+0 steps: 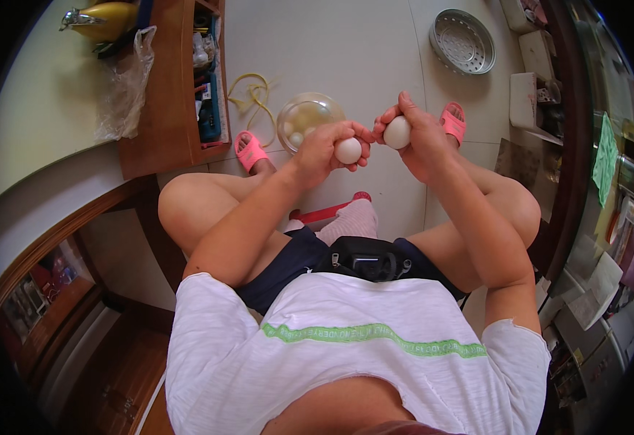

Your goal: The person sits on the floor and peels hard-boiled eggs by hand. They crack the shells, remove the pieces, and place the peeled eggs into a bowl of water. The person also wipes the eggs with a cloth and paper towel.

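Note:
My left hand curls around a white egg, whose rounded end faces up at the camera. Another, slightly larger-looking white egg sits in the fingers of my right hand. The two hands are close together, fingertips nearly meeting, above the floor between my knees. Just beyond my left hand stands a round clear bowl with several pale eggs in what looks like liquid. My left wrist and hand hide part of the bowl's near side.
A yellow cord lies on the tiled floor left of the bowl. A perforated metal steamer basket is at the upper right. An open drawer holds small items. A plastic bag and a yellow pot are at the upper left.

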{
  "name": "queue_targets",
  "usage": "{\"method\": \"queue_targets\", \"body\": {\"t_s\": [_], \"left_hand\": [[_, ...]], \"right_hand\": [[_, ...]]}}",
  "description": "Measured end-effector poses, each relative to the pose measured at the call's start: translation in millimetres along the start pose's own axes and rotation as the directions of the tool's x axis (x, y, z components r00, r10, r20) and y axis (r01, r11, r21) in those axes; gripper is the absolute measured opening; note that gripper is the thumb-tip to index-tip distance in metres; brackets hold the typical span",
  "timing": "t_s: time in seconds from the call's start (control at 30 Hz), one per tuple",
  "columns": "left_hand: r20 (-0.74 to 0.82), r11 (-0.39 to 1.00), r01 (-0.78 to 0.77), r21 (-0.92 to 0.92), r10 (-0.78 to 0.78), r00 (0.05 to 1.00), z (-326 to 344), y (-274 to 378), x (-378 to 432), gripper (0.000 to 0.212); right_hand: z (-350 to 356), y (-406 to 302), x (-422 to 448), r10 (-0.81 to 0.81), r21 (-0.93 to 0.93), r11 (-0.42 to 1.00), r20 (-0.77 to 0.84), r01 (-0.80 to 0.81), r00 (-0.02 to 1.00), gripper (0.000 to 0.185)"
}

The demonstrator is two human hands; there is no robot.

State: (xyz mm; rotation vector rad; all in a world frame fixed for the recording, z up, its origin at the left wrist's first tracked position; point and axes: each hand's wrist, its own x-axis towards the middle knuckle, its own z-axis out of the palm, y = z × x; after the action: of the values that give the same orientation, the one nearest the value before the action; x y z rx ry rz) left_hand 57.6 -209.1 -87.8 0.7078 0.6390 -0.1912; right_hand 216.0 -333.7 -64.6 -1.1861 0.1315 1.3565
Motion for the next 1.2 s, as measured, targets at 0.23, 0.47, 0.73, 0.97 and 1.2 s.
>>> {"method": "queue_targets", "body": {"t_s": [0.23, 0.47, 0.73, 0.97, 1.2], "left_hand": [[0.175, 0.977, -0.035, 0.210, -0.002, 0.985, 14, -8, 3, 0.050], [0.235, 0.996, -0.061, 0.071, 0.042, 0.971, 10, -18, 4, 0.050], [0.244, 0.993, 0.005, -0.118, 0.024, 0.969, 13, -17, -4, 0.042], [0.218, 0.994, -0.052, -0.097, 0.072, 0.973, 16, -15, -7, 0.042], [0.208, 0.973, -0.095, -0.209, 0.139, 0.968, 9, -15, -15, 0.038]], "right_hand": [[10, 19, 6, -0.070, 0.073, 0.995, -0.010, 0.070, 0.998, 0.044], [5, 14, 2, -0.065, -0.171, 0.981, 0.145, 0.090, 0.987, 0.040], [0, 14, 6, -0.085, -0.147, 0.983, 0.160, 0.109, 0.984, 0.040], [-24, -6, 3, -0.312, 0.005, 0.949, 0.123, 0.314, 0.942, 0.064], [-69, -104, -63, -0.875, -0.262, 0.483, -0.113, 0.836, 0.471, 0.030]]}}
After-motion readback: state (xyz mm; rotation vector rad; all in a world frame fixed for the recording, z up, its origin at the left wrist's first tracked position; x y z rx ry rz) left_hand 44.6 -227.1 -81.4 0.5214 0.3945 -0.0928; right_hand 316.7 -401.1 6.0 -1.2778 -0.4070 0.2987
